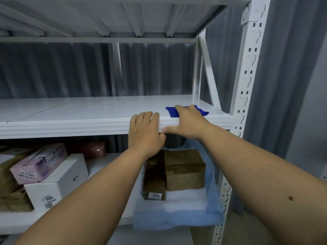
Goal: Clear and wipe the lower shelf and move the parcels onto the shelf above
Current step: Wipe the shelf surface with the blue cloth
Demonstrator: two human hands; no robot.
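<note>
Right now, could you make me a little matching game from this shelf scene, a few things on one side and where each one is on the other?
Things:
1. blue cloth
2. left hand
3. pink box
4. brown parcel marked 3004

Places:
A. on top of the white box, lower shelf, left side
B. under the right hand, on the upper shelf
C. standing on the lower shelf, right side, beside another brown parcel
D. resting on the front edge of the upper shelf

Pairs: 1-B, 2-D, 3-A, 4-C
</note>
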